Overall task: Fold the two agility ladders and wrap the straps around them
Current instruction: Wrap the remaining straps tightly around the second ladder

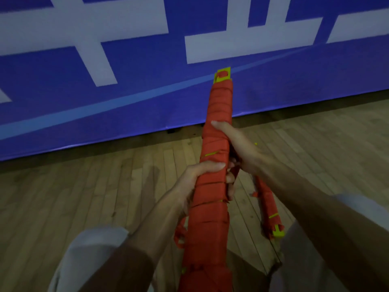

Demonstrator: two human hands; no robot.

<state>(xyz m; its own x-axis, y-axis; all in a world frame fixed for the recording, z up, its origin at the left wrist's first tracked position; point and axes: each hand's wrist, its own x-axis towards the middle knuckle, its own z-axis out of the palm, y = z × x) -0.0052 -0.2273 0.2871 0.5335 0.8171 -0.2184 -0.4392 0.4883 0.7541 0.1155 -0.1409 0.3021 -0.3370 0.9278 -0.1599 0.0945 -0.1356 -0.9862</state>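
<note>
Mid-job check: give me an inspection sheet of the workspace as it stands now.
Surface: pale wooden plank floor.
Job's things: long red strap-wrapped ladder bundle with yellow rung ends, held up; second red wrapped bundle lies on the floor at right.
Clutter: nothing seen.
Grippers: left hand and right hand both grip the held bundle.
Cables: nothing seen.
Surroundings: blue banner with white characters behind the floor.

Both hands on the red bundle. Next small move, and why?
Probably tuck the loose strap loop under a wrap. The bundle looks wound along its visible length, the left hand and right hand grip its middle, and that loop dangles at its lower left. The second bundle already lies wrapped on the floor.
</note>
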